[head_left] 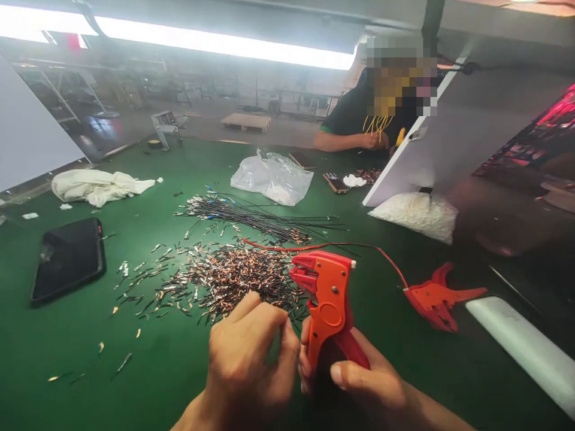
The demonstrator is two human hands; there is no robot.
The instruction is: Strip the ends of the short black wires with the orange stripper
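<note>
Head view: the right hand point(359, 377) is closed around the handles of an orange stripper point(327, 299), held upright with its head just above the knuckles. The left hand point(251, 359) is curled shut just beside it; whether it pinches anything I cannot tell. Just beyond both hands lies a pile of wire scraps point(224, 275), with black wires point(251, 218) farther off.

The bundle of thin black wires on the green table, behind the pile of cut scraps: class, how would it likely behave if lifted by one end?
The bundle of black wires would probably droop, since the strands are long and very thin. It lies loose and fanned out, with no tie visible, so strands would likely slip free. It looks light for its length.
</note>
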